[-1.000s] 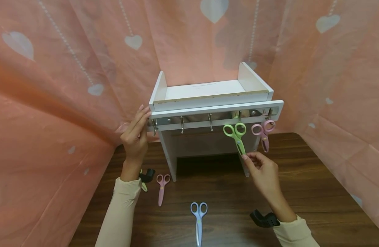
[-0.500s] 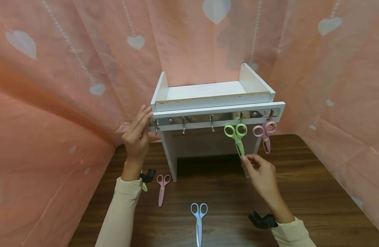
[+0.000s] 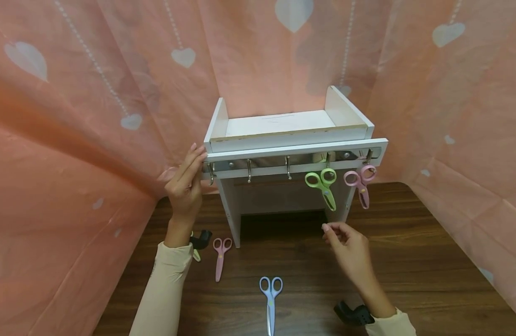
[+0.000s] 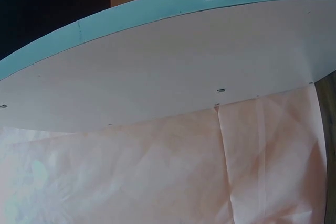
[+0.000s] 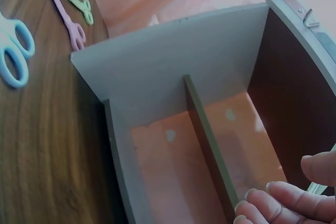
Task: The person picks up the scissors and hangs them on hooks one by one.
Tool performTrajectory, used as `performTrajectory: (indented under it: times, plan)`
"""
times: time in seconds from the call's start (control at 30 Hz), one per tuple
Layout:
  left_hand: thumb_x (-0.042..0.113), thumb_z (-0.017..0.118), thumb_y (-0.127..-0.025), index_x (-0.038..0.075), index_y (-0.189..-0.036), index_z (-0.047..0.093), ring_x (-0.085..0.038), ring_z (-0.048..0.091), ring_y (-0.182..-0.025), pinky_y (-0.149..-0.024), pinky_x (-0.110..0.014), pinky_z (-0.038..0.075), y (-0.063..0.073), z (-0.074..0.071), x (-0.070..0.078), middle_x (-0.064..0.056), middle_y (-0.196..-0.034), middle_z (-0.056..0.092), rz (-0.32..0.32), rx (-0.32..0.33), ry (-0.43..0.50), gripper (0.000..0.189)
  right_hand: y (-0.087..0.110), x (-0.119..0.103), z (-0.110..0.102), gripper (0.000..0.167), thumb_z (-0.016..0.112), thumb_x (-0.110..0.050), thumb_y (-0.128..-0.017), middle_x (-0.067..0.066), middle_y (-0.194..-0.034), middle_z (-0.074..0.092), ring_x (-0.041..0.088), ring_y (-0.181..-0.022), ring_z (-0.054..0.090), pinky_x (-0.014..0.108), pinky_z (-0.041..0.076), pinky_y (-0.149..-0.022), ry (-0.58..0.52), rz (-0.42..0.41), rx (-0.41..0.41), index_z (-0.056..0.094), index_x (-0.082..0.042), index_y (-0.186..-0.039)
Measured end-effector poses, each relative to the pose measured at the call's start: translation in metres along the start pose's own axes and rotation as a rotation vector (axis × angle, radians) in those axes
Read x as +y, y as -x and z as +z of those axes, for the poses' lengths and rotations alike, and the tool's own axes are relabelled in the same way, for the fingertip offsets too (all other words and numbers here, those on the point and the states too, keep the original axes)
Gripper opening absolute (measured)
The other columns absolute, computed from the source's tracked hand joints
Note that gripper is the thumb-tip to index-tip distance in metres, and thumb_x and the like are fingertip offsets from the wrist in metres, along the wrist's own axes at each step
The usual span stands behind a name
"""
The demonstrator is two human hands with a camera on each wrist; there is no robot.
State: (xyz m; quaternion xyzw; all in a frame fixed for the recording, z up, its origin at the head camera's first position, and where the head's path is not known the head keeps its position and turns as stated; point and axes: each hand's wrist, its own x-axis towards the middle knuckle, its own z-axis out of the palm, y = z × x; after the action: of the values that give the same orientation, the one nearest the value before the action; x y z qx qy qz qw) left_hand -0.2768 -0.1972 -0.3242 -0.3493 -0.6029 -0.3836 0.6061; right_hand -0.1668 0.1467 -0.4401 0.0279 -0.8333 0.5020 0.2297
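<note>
My left hand (image 3: pixel 184 189) rests its extended fingers on the left end of the white hook rail (image 3: pixel 266 150) at the shelf's front. Light green scissors (image 3: pixel 325 189) hang by a finger loop from the rail's fourth hook, and pink scissors (image 3: pixel 360 184) from the rightmost one. Below the green pair, my right hand (image 3: pixel 350 249) is apart from it, fingers loosely bent, holding nothing. In the right wrist view its fingertips (image 5: pixel 262 205) show near the shelf divider. The left wrist view shows the shelf's side panel (image 4: pixel 157 66), not the hand.
Blue scissors (image 3: pixel 270 298) and another pink pair (image 3: pixel 220 259) lie on the dark wooden table (image 3: pixel 308 275). A second green pair (image 5: pixel 81 9) lies beyond the pink one. The white shelf (image 3: pixel 279 122) stands before a peach heart-patterned curtain (image 3: pixel 249 60).
My right hand has let go of the green scissors' blade tip and moved down. The green scissors stay hanging on their hook. My left hand remains at the rail's end.
</note>
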Motion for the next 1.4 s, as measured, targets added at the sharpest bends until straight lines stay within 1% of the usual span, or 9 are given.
performTrajectory:
  times: [0.1,0.27,0.43,0.67,0.8,0.93,1.1,1.33,1.4]
  plan:
    - [-0.026,0.064,-0.084,-0.01,-0.108,0.074,-0.043,0.065,-0.116,-0.1,-0.047,0.055,-0.002,0.0,0.003,-0.021,-0.116,0.072,-0.002,0.009,0.013,0.03,0.009,-0.001,0.003,0.019,0.068,-0.02,-0.1,0.005,-0.079,0.073,0.006,-0.067,0.067,0.02,0.057,-0.054,-0.007,0.018,-0.041,0.074,-0.003,-0.097]
    - [-0.027,0.063,-0.084,-0.012,-0.105,0.074,-0.044,0.066,-0.115,-0.1,-0.049,0.055,-0.008,0.001,0.01,-0.024,-0.113,0.072,-0.003,0.027,0.037,0.028,0.021,-0.002,0.01,0.017,0.068,-0.021,-0.1,0.002,-0.083,0.074,0.011,-0.072,0.068,0.021,0.057,-0.058,0.025,0.025,-0.113,0.075,-0.006,-0.098]
    - [-0.028,0.063,-0.083,-0.013,-0.103,0.074,-0.044,0.066,-0.113,-0.099,-0.049,0.056,-0.01,0.0,0.015,-0.026,-0.11,0.072,-0.003,0.031,0.039,0.027,0.034,-0.005,0.016,0.011,0.069,-0.019,-0.099,-0.001,-0.086,0.073,0.013,-0.074,0.068,0.022,0.057,-0.062,0.043,0.03,-0.142,0.075,-0.01,-0.098]
    - [-0.025,0.065,-0.084,-0.008,-0.106,0.076,-0.04,0.066,-0.115,-0.098,-0.044,0.057,-0.002,-0.003,0.002,-0.02,-0.114,0.073,-0.03,0.023,-0.01,0.03,0.05,-0.005,0.029,0.007,0.073,-0.018,-0.096,-0.005,-0.083,0.072,0.01,-0.075,0.069,0.022,0.058,-0.064,0.032,0.038,-0.168,0.075,-0.013,-0.093]
    - [-0.024,0.065,-0.085,-0.009,-0.106,0.075,-0.041,0.066,-0.115,-0.098,-0.044,0.057,-0.004,-0.003,0.002,-0.021,-0.114,0.073,-0.024,0.023,-0.011,0.029,0.059,-0.001,0.041,0.005,0.077,-0.013,-0.092,-0.009,-0.076,0.068,0.007,-0.069,0.064,0.023,0.057,-0.061,0.041,0.016,-0.193,0.074,-0.012,-0.088]
    - [-0.025,0.064,-0.084,-0.01,-0.105,0.075,-0.043,0.066,-0.114,-0.098,-0.044,0.057,-0.006,-0.002,0.004,-0.023,-0.113,0.073,-0.025,0.017,0.001,0.028,0.067,0.002,0.051,0.007,0.079,-0.009,-0.089,-0.01,-0.071,0.064,0.004,-0.061,0.057,0.02,0.052,-0.054,0.055,0.028,-0.287,0.073,-0.012,-0.086]
    - [-0.027,0.064,-0.083,-0.011,-0.104,0.075,-0.045,0.066,-0.113,-0.098,-0.045,0.057,-0.006,-0.002,0.005,-0.024,-0.112,0.072,-0.024,0.015,0.018,0.028,0.075,0.002,0.057,0.008,0.078,-0.014,-0.09,-0.009,-0.071,0.062,0.001,-0.059,0.053,0.018,0.048,-0.05,0.072,0.014,-0.419,0.072,-0.01,-0.086]
    - [-0.026,0.064,-0.084,-0.012,-0.104,0.075,-0.044,0.066,-0.114,-0.099,-0.047,0.056,-0.009,-0.001,0.008,-0.024,-0.112,0.072,-0.016,0.02,0.022,0.027,0.08,0.003,0.063,0.015,0.079,-0.02,-0.09,-0.01,-0.07,0.058,-0.004,-0.06,0.049,0.017,0.048,-0.051,0.062,-0.068,-0.515,0.07,-0.011,-0.083]
    - [-0.026,0.064,-0.084,-0.012,-0.104,0.074,-0.045,0.066,-0.113,-0.1,-0.049,0.056,-0.01,-0.001,0.009,-0.025,-0.111,0.072,-0.013,0.023,0.033,0.026,0.082,0.004,0.066,0.015,0.08,-0.021,-0.089,-0.011,-0.068,0.057,-0.004,-0.057,0.048,0.017,0.047,-0.049,0.054,-0.081,-0.536,0.07,-0.011,-0.082]
